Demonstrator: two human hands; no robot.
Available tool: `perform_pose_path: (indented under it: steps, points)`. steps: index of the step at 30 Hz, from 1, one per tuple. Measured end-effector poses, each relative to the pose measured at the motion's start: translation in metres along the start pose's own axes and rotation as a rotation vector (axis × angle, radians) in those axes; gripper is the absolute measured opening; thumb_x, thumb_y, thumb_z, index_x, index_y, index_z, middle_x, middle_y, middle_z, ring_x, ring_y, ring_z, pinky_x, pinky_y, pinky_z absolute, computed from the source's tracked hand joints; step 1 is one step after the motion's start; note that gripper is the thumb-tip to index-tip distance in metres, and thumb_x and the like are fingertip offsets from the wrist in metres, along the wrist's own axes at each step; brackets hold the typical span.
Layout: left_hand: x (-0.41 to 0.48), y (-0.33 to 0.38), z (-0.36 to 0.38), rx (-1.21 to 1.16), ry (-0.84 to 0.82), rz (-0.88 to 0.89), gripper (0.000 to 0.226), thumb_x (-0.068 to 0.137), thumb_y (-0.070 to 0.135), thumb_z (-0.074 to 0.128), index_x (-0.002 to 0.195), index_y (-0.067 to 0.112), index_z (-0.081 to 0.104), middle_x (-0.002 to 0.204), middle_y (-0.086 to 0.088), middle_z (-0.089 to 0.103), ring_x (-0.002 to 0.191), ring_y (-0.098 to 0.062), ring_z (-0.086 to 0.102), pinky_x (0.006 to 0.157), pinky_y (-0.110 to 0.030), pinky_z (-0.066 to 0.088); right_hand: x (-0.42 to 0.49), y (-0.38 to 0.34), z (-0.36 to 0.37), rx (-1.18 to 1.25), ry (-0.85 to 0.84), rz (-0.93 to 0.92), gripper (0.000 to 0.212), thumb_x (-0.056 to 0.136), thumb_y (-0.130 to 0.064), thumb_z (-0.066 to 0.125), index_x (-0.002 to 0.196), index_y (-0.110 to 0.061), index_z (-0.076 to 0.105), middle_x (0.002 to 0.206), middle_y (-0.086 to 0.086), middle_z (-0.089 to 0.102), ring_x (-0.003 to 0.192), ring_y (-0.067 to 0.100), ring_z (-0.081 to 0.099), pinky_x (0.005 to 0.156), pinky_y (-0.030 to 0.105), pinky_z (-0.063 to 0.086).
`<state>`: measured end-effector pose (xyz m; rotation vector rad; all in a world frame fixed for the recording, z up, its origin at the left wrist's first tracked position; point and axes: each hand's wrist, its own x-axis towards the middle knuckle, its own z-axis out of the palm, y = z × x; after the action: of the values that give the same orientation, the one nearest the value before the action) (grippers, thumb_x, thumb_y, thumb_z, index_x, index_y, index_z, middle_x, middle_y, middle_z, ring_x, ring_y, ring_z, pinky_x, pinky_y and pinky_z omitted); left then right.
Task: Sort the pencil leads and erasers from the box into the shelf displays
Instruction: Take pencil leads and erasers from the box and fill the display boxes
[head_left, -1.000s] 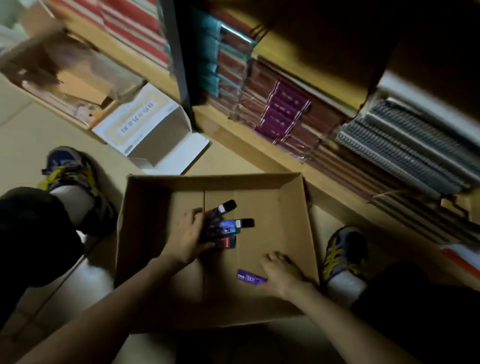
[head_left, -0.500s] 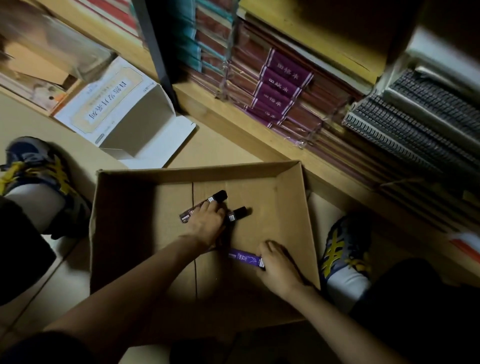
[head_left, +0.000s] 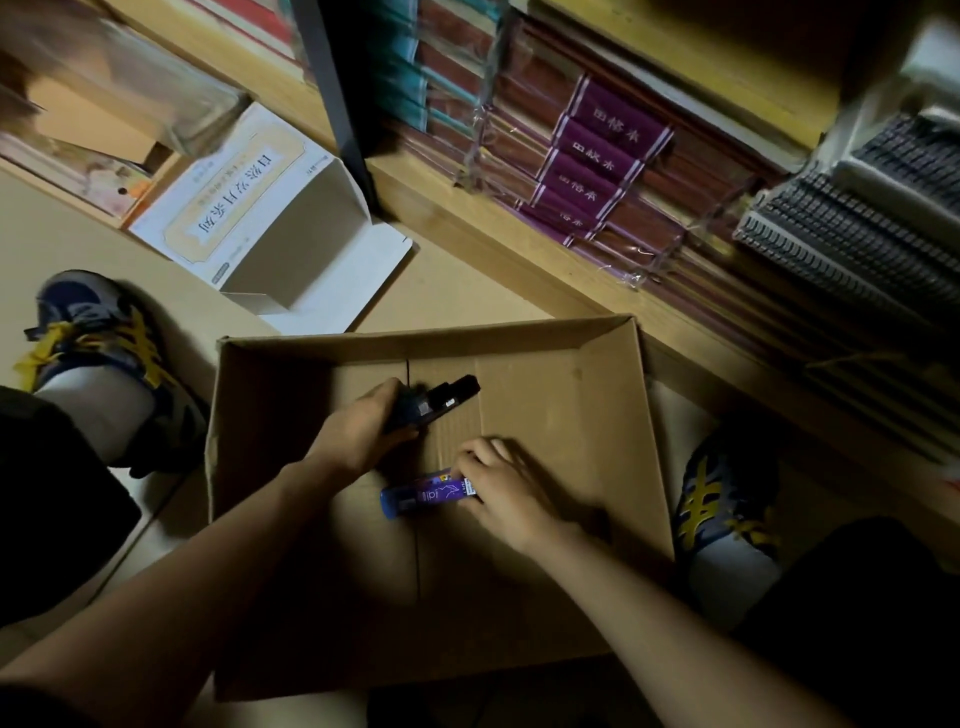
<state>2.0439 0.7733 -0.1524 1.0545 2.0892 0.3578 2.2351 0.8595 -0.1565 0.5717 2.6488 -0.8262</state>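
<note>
open brown cardboard box (head_left: 597, 338) on floor | left grip (head_left: 358, 436) curled round bunch of dark slim lead cases, black caps (head_left: 448, 396), inside box | right grip (head_left: 511, 488) pinches end of purple-blue lead case (head_left: 423, 497), flat on box bottom | wooden shelf (head_left: 519, 262) of notebooks just behind box

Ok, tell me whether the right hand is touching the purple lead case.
Touching. The head view shows the right hand pinching one end of the purple lead case.

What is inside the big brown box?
Inside the cardboard box, the left hand grips dark lead cases and the right hand pinches a purple case. Anything under the hands is hidden.
</note>
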Motion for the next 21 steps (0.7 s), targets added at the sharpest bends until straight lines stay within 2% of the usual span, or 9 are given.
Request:
perform_pose_path:
  steps: [4,7,12,17,21]
  points:
    - [0.011,0.006,0.006,0.073,0.020,0.096,0.050,0.083,0.026,0.068,0.125,0.012,0.044,0.123,-0.010,0.048,0.104,-0.032,0.056,0.084,-0.037,0.046,0.005,-0.001,0.002,-0.125,0.000,-0.030,0.039,0.087,-0.026,0.058,0.122,-0.016,0.046,0.127,0.002,0.044,0.116,0.023,0.039,0.097,0.033,0.031]
    - [0.017,0.007,0.006,0.088,0.037,0.107,0.048,0.082,0.025,0.069,0.122,0.011,0.047,0.120,-0.011,0.049,0.106,-0.029,0.051,0.087,-0.035,0.042,0.007,-0.002,0.003,-0.201,-0.044,-0.060,0.047,0.090,-0.031,0.053,0.132,-0.017,0.040,0.130,0.004,0.041,0.120,0.024,0.036,0.101,0.035,0.027]
    - [0.018,0.010,0.008,0.028,0.002,-0.006,0.056,0.078,0.029,0.074,0.122,0.007,0.046,0.120,-0.014,0.056,0.108,-0.032,0.055,0.084,-0.033,0.041,0.006,-0.003,0.003,-0.244,-0.050,-0.053,0.037,0.092,-0.028,0.050,0.125,-0.014,0.043,0.129,0.007,0.041,0.121,0.026,0.036,0.100,0.036,0.029]
    - [0.015,0.015,0.013,-0.074,0.056,-0.187,0.041,0.075,0.030,0.075,0.111,0.014,0.062,0.107,-0.010,0.067,0.097,-0.027,0.062,0.069,-0.026,0.040,-0.003,-0.001,-0.001,-0.146,-0.053,-0.006,0.034,0.091,-0.025,0.054,0.120,-0.013,0.042,0.124,0.008,0.049,0.116,0.023,0.043,0.097,0.032,0.035]
    - [0.012,0.012,0.012,-0.141,-0.039,-0.240,0.033,0.073,0.027,0.078,0.101,0.014,0.066,0.096,-0.009,0.070,0.087,-0.027,0.064,0.064,-0.026,0.043,-0.006,0.002,-0.010,-0.107,-0.076,0.004,0.033,0.090,-0.020,0.057,0.119,-0.014,0.043,0.119,0.008,0.054,0.109,0.024,0.051,0.090,0.033,0.042]
